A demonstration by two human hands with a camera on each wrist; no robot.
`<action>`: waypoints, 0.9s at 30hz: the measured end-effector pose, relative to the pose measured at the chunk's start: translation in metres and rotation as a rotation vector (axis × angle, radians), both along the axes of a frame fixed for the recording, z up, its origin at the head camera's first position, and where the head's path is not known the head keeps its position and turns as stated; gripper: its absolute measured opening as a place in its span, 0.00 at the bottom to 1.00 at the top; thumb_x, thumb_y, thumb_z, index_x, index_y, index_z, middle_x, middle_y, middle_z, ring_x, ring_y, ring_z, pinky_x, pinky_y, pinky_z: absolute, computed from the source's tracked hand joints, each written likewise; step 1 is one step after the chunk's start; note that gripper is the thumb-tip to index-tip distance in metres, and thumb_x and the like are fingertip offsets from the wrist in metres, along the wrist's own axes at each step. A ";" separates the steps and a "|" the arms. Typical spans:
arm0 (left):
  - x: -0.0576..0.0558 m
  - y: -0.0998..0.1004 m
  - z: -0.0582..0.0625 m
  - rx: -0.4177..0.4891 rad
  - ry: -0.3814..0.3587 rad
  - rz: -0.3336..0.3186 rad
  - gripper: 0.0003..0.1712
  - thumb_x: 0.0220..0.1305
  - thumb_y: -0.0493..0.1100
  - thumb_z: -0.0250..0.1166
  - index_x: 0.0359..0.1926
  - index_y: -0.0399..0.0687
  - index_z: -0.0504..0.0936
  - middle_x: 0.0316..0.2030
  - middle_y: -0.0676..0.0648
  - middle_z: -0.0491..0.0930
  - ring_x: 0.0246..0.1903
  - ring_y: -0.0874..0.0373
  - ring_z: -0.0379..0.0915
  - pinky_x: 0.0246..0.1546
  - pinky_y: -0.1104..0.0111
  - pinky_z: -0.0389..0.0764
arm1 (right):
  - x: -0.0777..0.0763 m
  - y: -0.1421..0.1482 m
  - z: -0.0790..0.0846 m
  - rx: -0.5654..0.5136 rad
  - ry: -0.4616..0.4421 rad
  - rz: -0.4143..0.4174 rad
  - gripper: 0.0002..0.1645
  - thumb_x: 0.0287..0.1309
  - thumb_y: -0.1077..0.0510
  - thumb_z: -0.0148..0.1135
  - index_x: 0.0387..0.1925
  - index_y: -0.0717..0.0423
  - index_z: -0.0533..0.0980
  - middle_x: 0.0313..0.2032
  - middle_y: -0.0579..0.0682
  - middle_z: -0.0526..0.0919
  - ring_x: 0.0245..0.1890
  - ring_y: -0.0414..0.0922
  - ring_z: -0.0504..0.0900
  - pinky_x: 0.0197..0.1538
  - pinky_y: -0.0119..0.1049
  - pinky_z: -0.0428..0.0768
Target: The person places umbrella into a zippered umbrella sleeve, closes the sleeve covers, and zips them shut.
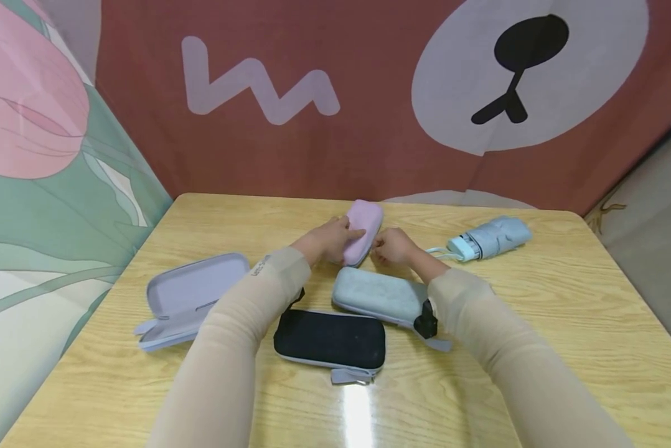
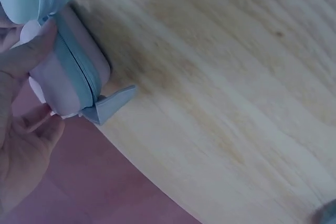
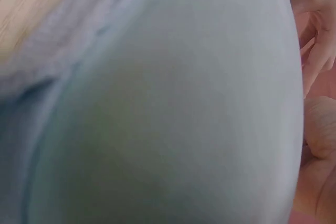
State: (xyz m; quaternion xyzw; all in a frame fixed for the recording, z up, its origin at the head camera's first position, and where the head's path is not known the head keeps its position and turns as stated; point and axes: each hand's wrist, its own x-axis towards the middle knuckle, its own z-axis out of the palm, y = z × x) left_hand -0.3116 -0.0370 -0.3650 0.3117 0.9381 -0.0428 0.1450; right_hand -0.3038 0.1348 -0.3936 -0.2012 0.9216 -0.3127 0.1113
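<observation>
A pink zip case (image 1: 363, 218) stands at the back of the table, and my left hand (image 1: 331, 239) grips it from the left, index finger across its face. In the left wrist view, the thumb presses on the pink case (image 2: 58, 74) beside its blue-grey zipper band. My right hand (image 1: 393, 246) is at the case's right edge, fingers curled and pinching at the zipper seam; the fingers hide the pull itself. Just in front lies a closed light blue case (image 1: 380, 292), below my right wrist. That case (image 3: 184, 98) fills most of the right wrist view.
A closed black case (image 1: 330, 339) lies nearest me, its grey strap toward the front. On the left, a lilac-grey case (image 1: 198, 289) stands with its lid raised, partly behind my left sleeve. A folded light blue umbrella (image 1: 495, 238) lies at the back right. A brown cloth hangs behind the table.
</observation>
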 end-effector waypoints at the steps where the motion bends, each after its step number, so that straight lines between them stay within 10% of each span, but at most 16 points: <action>1: -0.001 0.000 0.001 0.006 -0.020 0.002 0.46 0.46 0.49 0.67 0.64 0.61 0.52 0.58 0.42 0.53 0.57 0.50 0.49 0.51 0.64 0.61 | 0.000 0.000 0.000 0.001 -0.004 -0.006 0.07 0.48 0.71 0.53 0.21 0.68 0.76 0.17 0.55 0.78 0.20 0.47 0.77 0.22 0.29 0.74; 8: -0.005 -0.005 0.000 0.026 -0.081 -0.085 0.47 0.47 0.45 0.65 0.65 0.52 0.50 0.65 0.46 0.42 0.63 0.50 0.37 0.59 0.66 0.46 | -0.004 0.001 -0.003 0.035 0.039 -0.005 0.06 0.47 0.70 0.54 0.20 0.66 0.77 0.15 0.53 0.77 0.16 0.41 0.74 0.22 0.29 0.72; 27: 0.003 0.000 -0.001 -0.110 0.015 -0.074 0.50 0.45 0.37 0.67 0.66 0.55 0.48 0.64 0.44 0.48 0.60 0.51 0.47 0.55 0.65 0.57 | -0.012 0.008 0.001 0.098 0.125 -0.047 0.09 0.47 0.70 0.51 0.19 0.65 0.76 0.10 0.46 0.72 0.14 0.38 0.69 0.22 0.29 0.68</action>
